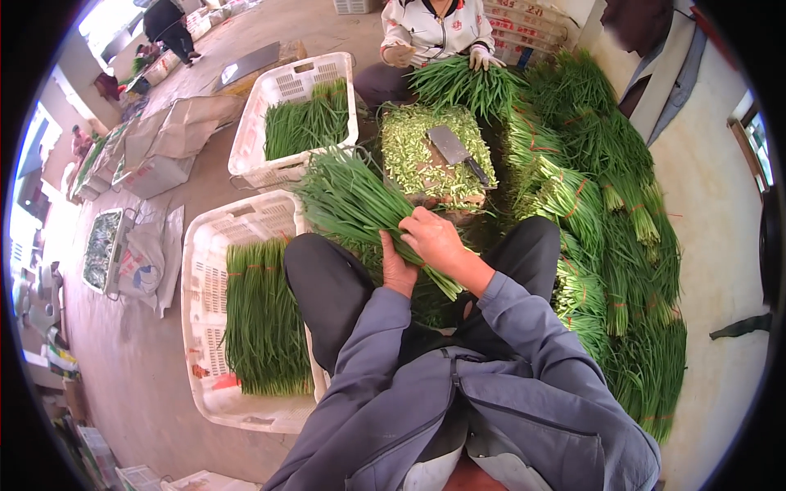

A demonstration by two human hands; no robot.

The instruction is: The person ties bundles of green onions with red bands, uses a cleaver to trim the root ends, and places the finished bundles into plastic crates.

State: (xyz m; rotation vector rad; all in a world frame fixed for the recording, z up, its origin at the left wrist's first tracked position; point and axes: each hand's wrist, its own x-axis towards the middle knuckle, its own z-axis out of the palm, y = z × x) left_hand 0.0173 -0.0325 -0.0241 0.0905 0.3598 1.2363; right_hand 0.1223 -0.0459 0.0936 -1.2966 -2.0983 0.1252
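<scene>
A bunch of green garlic chives [356, 196] slants across my lap, leaves to the far left and pale stem ends toward me on the right. My left hand [398, 266] grips it from the near side, thumb up along the stems. My right hand [438, 241] is closed over its top, close to the left hand. Beyond the bunch, a cleaver [449, 146] with a dark handle lies on a chopping block [426, 196] strewn with cut pale stem pieces. Part of the block is hidden behind the bunch.
A white crate [201, 303] of chives stands at my left, another white crate [246, 147] beyond it. Piled chive bundles [614, 204] line the wall at right. Opposite sits a person in gloves [483, 59] with hands by loose chives [463, 86]. A cardboard-covered crate [155, 176] stands far left.
</scene>
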